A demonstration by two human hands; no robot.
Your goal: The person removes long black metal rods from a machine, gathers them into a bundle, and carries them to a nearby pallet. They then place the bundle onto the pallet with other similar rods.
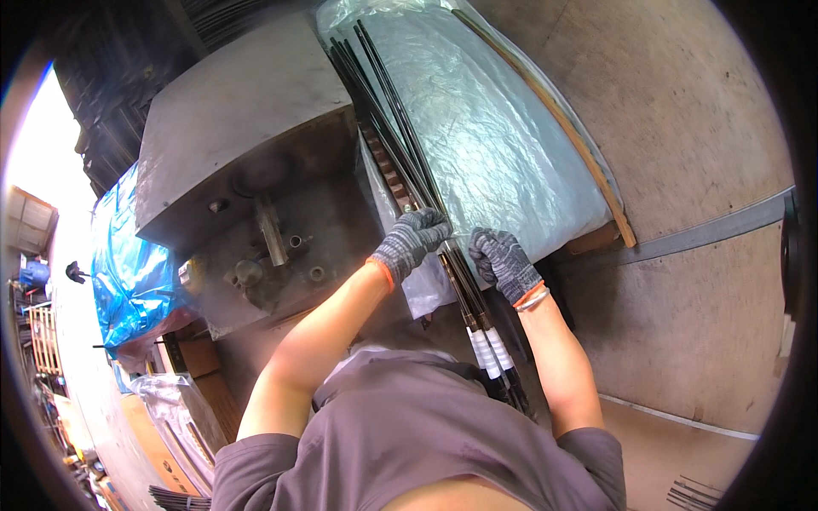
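Long thin black rods lie in a bundle, running from the far edge of a plastic-covered stack down toward my waist. White wrapping goes round their near part. My left hand, in a grey knit glove with an orange cuff, is closed over the bundle's left side. Just right of the rods, my right hand, gloved alike, has its fingers pinched together. A thin pale strand seems to stretch between the two hands across the rods; its ends are hidden in the fingers.
A large grey metal housing stands left of the rods, with pipe-like metal parts in its recess. A wooden strip lies along the stack's right side. Blue plastic sheeting covers something at far left. Brown panels spread to the right.
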